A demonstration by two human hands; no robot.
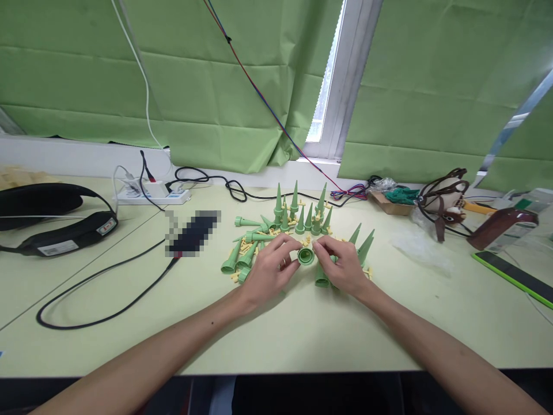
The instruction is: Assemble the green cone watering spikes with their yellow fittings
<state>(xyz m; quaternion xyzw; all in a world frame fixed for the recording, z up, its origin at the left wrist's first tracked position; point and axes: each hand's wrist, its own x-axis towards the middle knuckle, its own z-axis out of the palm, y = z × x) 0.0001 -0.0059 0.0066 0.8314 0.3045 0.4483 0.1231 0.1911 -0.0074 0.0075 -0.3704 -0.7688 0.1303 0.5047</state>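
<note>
A green plastic cone (306, 256), its round open end turned toward me, is held in the fingers of my left hand (273, 266). Beside its right rim, the thumb and forefinger of my right hand (341, 264) are pinched together; whatever is between them is too small to make out. Several green spikes (279, 207) stand upright on the table behind my hands. More green cones (232, 258) lie or stand to the left, with small yellow pieces (283, 235) scattered among them. Another green cone (321, 275) sits just below my right hand.
On the pale table (302, 340), a black cable and a pixelated dark device (194, 233) lie left, near a black headset (69, 233) and a power strip (151, 196). At right are clear plastic film (421, 248), a brown bottle (503, 229), a green-edged phone (514, 276) and a cardboard box (391, 204).
</note>
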